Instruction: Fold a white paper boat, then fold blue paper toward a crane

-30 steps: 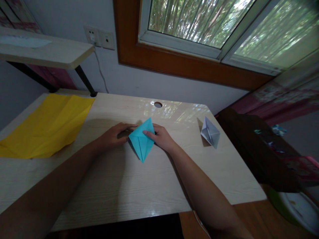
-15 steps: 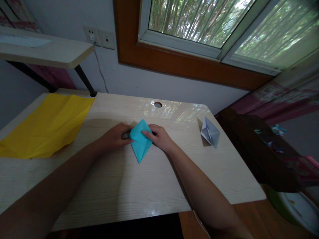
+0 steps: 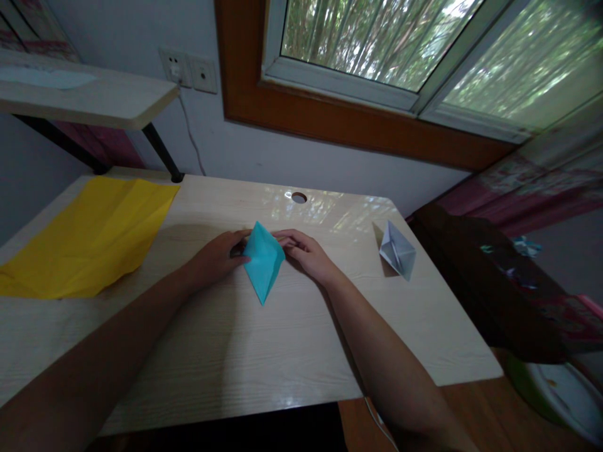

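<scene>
A folded turquoise paper point(image 3: 262, 260), kite-shaped with its long point toward me, is held just over the middle of the desk. At its left corner my left hand point(image 3: 217, 254) pinches it, thumb on the front and the other fingers partly hidden behind. My right hand point(image 3: 308, 254) is at the upper right edge, its fingers bent against the paper and their tips partly out of sight. A crease runs from the right corner down to the lower point. Farther right on the desk stands a folded grey-white paper piece point(image 3: 397, 250).
A large yellow sheet point(image 3: 94, 238) lies on the left of the desk point(image 3: 282, 351). Behind it a raised shelf point(image 3: 117, 100) rests on black legs. The desk has a round cable hole point(image 3: 298, 198) near the wall. A window point(image 3: 358, 44) is above.
The turquoise paper has tilted and its top point has shifted slightly left. My right thumb has come off the front face and moved to the right edge.
</scene>
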Action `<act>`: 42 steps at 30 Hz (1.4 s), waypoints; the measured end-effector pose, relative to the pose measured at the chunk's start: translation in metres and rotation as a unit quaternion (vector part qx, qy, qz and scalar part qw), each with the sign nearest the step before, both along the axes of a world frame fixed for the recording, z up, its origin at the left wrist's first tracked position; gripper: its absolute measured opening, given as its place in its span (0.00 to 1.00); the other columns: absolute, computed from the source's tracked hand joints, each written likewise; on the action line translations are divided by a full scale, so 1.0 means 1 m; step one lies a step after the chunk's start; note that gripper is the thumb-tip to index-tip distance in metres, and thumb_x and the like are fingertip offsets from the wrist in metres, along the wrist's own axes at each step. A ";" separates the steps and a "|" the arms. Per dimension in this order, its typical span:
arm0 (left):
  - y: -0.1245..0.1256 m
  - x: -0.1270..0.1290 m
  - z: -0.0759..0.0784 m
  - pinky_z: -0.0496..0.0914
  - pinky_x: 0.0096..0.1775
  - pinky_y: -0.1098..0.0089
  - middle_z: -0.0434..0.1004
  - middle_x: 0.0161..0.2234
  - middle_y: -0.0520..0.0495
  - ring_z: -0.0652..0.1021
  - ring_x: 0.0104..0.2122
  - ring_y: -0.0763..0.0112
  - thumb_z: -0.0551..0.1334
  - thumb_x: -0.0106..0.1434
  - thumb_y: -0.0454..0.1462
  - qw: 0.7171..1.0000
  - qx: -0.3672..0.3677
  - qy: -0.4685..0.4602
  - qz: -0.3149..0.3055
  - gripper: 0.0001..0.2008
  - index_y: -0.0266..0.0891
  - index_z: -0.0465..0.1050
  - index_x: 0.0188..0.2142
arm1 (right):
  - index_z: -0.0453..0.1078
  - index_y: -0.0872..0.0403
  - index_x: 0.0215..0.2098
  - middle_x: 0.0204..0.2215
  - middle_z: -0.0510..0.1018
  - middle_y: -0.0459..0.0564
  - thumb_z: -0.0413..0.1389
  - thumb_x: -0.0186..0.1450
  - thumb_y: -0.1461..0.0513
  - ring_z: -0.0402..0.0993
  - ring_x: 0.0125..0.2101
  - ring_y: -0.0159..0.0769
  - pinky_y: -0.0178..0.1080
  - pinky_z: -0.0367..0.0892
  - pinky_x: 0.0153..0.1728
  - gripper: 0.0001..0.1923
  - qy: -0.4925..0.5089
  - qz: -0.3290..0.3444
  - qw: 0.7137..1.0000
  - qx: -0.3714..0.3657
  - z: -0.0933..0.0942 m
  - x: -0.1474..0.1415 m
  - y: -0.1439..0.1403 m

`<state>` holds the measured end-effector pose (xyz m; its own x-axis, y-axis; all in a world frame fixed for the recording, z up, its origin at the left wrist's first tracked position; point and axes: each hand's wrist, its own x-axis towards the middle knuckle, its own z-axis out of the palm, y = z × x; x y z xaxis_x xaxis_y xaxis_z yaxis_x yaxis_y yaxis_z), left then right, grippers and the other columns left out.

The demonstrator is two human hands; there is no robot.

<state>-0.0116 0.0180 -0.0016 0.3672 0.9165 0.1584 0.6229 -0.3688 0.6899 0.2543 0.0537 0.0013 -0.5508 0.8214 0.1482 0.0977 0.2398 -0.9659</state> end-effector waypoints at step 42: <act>-0.001 0.003 -0.002 0.72 0.44 0.62 0.78 0.44 0.44 0.78 0.39 0.62 0.62 0.63 0.40 1.000 0.021 0.001 0.011 0.21 0.40 0.72 0.56 | 0.73 0.53 0.44 0.33 0.74 0.46 0.62 0.65 0.64 0.70 0.34 0.34 0.36 0.64 0.38 0.08 -0.151 -0.029 0.963 0.221 -0.009 -0.013 -0.001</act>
